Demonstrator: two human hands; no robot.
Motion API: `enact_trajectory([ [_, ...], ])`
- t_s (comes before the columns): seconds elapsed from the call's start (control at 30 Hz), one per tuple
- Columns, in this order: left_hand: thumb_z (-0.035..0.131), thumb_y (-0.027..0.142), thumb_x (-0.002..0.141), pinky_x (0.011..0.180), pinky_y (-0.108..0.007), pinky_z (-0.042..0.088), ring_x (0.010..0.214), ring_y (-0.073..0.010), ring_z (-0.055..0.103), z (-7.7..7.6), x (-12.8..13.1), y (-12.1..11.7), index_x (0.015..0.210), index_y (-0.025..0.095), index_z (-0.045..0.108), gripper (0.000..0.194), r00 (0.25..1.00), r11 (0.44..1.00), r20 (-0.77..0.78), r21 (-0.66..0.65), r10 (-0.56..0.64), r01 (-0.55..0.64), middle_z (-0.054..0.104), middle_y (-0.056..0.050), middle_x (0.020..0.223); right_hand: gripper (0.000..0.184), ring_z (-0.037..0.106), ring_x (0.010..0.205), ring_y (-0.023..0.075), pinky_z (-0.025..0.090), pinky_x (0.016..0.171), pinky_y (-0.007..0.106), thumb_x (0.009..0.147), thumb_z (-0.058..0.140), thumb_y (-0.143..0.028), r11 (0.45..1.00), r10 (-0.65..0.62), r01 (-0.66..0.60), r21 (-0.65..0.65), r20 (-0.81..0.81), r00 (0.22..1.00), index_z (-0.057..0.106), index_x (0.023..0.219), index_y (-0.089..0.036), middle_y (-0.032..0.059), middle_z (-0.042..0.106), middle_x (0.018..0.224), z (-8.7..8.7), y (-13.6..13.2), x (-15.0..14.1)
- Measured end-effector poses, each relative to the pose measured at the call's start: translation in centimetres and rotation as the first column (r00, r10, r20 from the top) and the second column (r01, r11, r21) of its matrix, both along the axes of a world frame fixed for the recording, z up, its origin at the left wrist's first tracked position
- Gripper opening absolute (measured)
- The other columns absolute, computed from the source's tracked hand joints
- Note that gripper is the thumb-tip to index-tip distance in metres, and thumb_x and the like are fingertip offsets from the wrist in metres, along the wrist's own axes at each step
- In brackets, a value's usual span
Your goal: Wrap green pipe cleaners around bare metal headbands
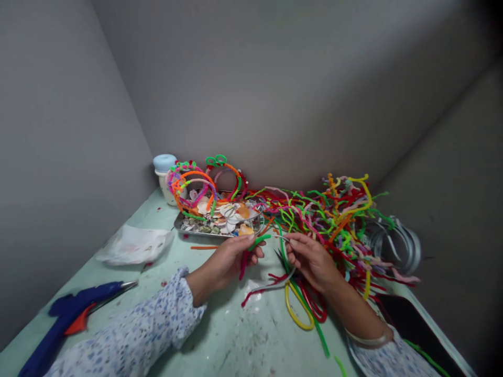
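Band, one, between and below the two hands, over the near middle of the table. We judge it part-covered. Done: one end in dark red, the other in magenta running into green stem. Left: the grey metal of the curve, which we see bare at the right fingers and again below them. The stretch behind the right hand is hidden from us.

Left hand: closed in a pinch, thumb over curled fingers, gripping the green-covered part; the magenta end hangs beneath. Right hand: thumb and forefinger brought together on the pale bare part, other fingers curled loosely; we cannot tell whether these also touch the band.

Wrapped bands, several, fully coloured as far as we see, standing on and behind the tray; one bears green loops. Shells, a heap, in the tray. Bare bands, a bundle, at the far right, without covering where we see them. Pipe cleaners, a large tangled pile, beyond the right hand. Yellow loop, one, just below that hand. Jar, blue-lidded, behind the tray. Packet, white, at left. Glue gun, blue, lying near left.
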State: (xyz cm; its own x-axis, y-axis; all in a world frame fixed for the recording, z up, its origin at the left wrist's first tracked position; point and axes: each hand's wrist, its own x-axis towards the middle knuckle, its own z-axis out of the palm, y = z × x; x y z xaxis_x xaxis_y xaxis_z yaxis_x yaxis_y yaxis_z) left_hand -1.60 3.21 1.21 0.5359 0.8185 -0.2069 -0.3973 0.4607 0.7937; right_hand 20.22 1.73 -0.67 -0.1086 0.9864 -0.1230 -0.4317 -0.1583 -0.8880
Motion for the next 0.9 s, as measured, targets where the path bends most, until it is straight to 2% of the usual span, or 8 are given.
enact_trajectory([
  [0.13,0.063,0.027,0.084,0.059,-0.021,0.042,0.060,-0.0088,0.054,-0.1,0.0,-0.1,0.088,0.008,0.063,0.019,1.000,1.000,0.002,-0.008,-0.020,0.020,0.060,-0.006,0.072,0.024,0.053,0.051,0.0066,0.036,0.040,0.015,0.070,0.078,-0.029,0.999,0.043,-0.043,0.011,0.055,0.998,0.071,0.090,-0.017,0.0001,0.063,0.068,0.2,-0.3,-0.3],
  [0.33,0.064,0.017,0.080,0.056,-0.018,0.039,0.055,-0.0057,0.049,0.2,-0.1,-0.3,0.080,0.011,0.060,0.007,0.997,0.998,0.036,-0.010,-0.065,0.065,0.055,0.000,0.067,0.022,0.054,0.050,0.0068,0.038,0.041,0.015,0.070,0.078,-0.028,0.996,0.088,-0.088,0.015,0.050,0.995,0.071,0.088,-0.017,-0.0002,0.062,0.065,0.6,-0.6,-0.4],
  [0.57,0.065,0.028,0.079,0.046,-0.017,0.031,0.051,-0.0058,0.046,0.9,-0.1,-0.6,0.079,0.011,0.061,0.018,0.993,0.996,-0.073,0.011,-0.089,0.090,0.052,0.001,0.061,0.023,0.050,0.046,0.0052,0.036,0.041,0.015,0.067,0.079,-0.027,0.991,0.131,-0.131,-0.018,0.005,0.991,0.071,0.086,-0.018,-0.0027,0.059,0.061,1.3,-1.2,-0.9],
  [0.67,0.064,0.027,0.077,0.041,-0.016,0.021,0.045,-0.0044,0.038,0.8,0.0,-0.7,0.075,0.013,0.057,0.016,0.993,0.996,-0.084,0.018,-0.089,0.091,0.047,0.003,0.057,0.024,0.054,0.052,0.0080,0.041,0.046,0.019,0.068,0.078,-0.033,0.987,0.162,-0.162,-0.018,0.053,0.985,0.071,0.085,-0.018,0.0000,0.062,0.066,1.4,-1.0,-0.9],
  [0.73,0.063,0.023,0.075,0.039,-0.016,0.017,0.043,-0.0040,0.033,0.7,0.0,-0.7,0.072,0.014,0.054,0.013,0.994,0.995,-0.051,-0.013,-0.096,0.095,0.044,0.005,0.054,0.029,0.059,0.061,0.0118,0.046,0.055,0.023,0.071,0.075,-0.043,0.995,0.100,-0.103,0.015,0.149,0.984,0.072,0.083,-0.017,0.0034,0.066,0.074,1.2,-0.5,-0.5],
  [0.8,0.061,0.021,0.074,0.038,-0.016,0.015,0.042,-0.0038,0.030,0.7,0.0,-0.7,0.070,0.015,0.052,0.012,0.995,0.992,-0.014,-0.067,-0.104,0.102,0.041,0.005,0.053,0.032,0.059,0.064,0.0136,0.045,0.057,0.025,0.071,0.073,-0.047,0.995,-0.071,0.047,0.084,0.305,0.950,0.072,0.082,-0.017,0.0037,0.067,0.076,0.8,0.2,0.0],
  [0.9,0.059,0.022,0.075,0.037,-0.016,0.015,0.042,-0.0037,0.028,1.1,-0.3,-0.6,0.068,0.013,0.052,0.013,0.993,0.985,0.028,-0.124,-0.114,0.117,0.039,0.005,0.051,0.026,0.051,0.053,0.0129,0.038,0.050,0.025,0.074,0.070,-0.044,0.961,-0.275,0.202,0.190,0.567,0.776,0.070,0.083,-0.019,-0.0002,0.062,0.063,-0.5,1.1,0.7],
])
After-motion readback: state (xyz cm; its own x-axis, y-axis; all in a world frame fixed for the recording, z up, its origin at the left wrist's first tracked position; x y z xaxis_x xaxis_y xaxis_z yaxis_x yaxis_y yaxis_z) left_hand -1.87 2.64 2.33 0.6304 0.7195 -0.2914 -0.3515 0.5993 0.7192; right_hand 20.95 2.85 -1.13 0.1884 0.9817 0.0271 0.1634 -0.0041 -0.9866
